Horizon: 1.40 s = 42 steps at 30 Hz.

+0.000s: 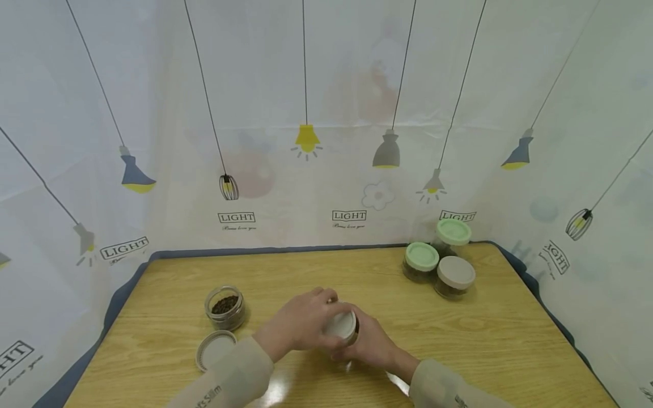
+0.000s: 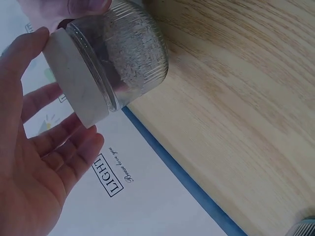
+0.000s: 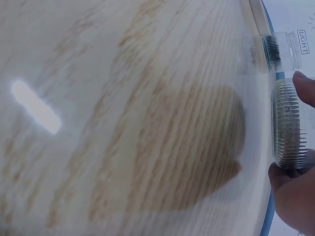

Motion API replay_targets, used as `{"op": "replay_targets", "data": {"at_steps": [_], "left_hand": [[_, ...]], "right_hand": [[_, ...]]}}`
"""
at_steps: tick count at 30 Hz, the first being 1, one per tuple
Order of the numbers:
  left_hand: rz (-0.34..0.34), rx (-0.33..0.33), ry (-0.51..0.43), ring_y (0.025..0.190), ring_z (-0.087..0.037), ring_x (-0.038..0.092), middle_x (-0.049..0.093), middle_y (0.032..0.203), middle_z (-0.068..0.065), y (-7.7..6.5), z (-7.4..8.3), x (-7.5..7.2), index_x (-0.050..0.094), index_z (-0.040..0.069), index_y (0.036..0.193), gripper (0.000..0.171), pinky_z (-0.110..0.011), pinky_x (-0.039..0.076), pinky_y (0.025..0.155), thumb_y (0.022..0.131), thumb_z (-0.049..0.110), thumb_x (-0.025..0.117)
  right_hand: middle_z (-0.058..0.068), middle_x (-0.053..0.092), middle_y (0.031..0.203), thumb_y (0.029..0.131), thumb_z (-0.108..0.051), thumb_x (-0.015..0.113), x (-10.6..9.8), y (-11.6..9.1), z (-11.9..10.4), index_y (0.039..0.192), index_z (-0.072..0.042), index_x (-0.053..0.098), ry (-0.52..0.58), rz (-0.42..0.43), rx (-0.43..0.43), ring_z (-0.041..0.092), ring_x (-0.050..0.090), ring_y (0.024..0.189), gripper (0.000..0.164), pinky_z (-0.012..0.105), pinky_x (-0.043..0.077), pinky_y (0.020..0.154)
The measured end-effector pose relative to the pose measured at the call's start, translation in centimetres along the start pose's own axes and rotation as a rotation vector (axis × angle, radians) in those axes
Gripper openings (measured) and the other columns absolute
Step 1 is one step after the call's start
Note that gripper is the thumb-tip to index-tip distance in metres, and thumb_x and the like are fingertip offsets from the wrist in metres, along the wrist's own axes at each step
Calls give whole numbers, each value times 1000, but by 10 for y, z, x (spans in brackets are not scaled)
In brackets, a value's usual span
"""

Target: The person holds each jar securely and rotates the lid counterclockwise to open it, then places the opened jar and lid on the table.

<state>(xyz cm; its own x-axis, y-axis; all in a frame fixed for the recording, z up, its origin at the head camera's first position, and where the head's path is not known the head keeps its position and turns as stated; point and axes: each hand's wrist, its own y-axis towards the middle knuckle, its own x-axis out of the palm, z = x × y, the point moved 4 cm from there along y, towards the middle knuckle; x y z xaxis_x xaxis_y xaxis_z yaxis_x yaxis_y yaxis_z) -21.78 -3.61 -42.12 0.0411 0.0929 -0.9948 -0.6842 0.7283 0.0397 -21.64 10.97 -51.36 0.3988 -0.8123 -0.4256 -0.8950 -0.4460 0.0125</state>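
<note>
A ribbed glass jar [image 2: 135, 54] with white, rice-like grains inside is held over the table, tilted in the left wrist view. Its pale lid [image 2: 76, 78] is on. My left hand [image 1: 303, 324] holds that lid, thumb on one edge and fingers around the other. My right hand [image 1: 374, 343] grips the jar's glass body from the other side; its thumb and a finger show at the glass in the right wrist view. To the left stands an uncovered glass jar [image 1: 226, 309] partly filled with dark brown bits. A loose pale lid [image 1: 215, 350] lies just in front of it.
At the back right, three lidded jars stand close together: two with green lids, one nearer [image 1: 421, 256] and one farther [image 1: 453, 232], and one with a beige lid [image 1: 456, 272]. A lamp-print curtain [image 1: 306, 192] borders the wooden table [image 1: 326, 266].
</note>
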Motion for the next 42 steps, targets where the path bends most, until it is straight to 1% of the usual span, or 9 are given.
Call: {"op": "replay_targets", "data": {"at_steps": [4, 8, 11, 15, 22, 28, 33, 38, 42], "left_hand": [[19, -18, 45, 103, -16, 57, 58, 121, -1, 1, -2, 4, 54, 33, 135, 67, -31, 53, 81, 78, 67, 64], [5, 1, 54, 124, -21, 53, 51, 140, -2, 0, -3, 6, 44, 33, 144, 79, -42, 50, 98, 78, 74, 58], [-11, 49, -1, 135, -23, 47, 44, 150, -3, -1, -2, 4, 42, 34, 145, 73, -45, 47, 105, 82, 65, 62], [-38, 121, -64, 140, -25, 42, 41, 153, -3, -1, 0, 1, 45, 35, 142, 64, -44, 45, 108, 85, 47, 69], [-65, 174, -52, 140, -25, 42, 44, 152, -3, -3, 1, 1, 47, 30, 143, 68, -43, 45, 108, 80, 33, 73], [-54, 139, -46, 134, -24, 49, 50, 146, -4, -1, 0, 2, 49, 32, 141, 64, -42, 48, 104, 82, 37, 72], [-69, 43, -38, 128, -23, 53, 54, 141, -3, 0, -1, 3, 51, 36, 139, 59, -39, 52, 97, 83, 48, 67], [-69, -17, -18, 121, -21, 56, 56, 138, -2, 1, -1, 3, 50, 34, 139, 65, -33, 55, 86, 81, 59, 67], [-53, -15, -14, 127, -25, 54, 48, 147, -3, 1, -1, 2, 43, 35, 145, 77, -39, 53, 94, 79, 65, 66]], "right_hand": [[7, 59, 131, 70, -37, 86, 0, 0, 0, 142, -12, 41, -23, 7, -23, 20, 59, 114, 89, 29, 51, 91], [7, 59, 129, 70, -36, 86, 2, 0, 0, 140, -9, 42, -34, -3, -22, 19, 60, 112, 87, 26, 51, 90], [8, 58, 131, 70, -35, 87, 3, 0, -1, 139, -7, 42, -32, -12, -2, 19, 59, 114, 87, 26, 50, 91], [8, 57, 133, 68, -33, 88, 4, -1, -3, 141, -10, 41, -6, -13, 17, 20, 57, 117, 89, 29, 49, 93], [5, 55, 137, 68, -31, 87, 4, -2, -5, 148, -20, 34, 45, -16, -5, 19, 55, 120, 97, 28, 47, 96], [6, 55, 137, 69, -32, 87, 4, -2, -3, 147, -17, 37, 49, -14, -4, 20, 55, 120, 94, 28, 47, 96], [8, 54, 138, 69, -34, 87, 3, -2, -1, 146, -12, 37, 21, -5, 9, 22, 55, 122, 94, 33, 48, 97], [10, 54, 137, 71, -33, 86, 2, -2, -1, 146, -10, 36, 10, -13, 9, 23, 56, 121, 93, 35, 49, 96], [9, 55, 135, 72, -33, 86, 2, -2, -1, 144, -10, 37, 7, -15, 14, 21, 58, 118, 89, 31, 50, 94]]}}
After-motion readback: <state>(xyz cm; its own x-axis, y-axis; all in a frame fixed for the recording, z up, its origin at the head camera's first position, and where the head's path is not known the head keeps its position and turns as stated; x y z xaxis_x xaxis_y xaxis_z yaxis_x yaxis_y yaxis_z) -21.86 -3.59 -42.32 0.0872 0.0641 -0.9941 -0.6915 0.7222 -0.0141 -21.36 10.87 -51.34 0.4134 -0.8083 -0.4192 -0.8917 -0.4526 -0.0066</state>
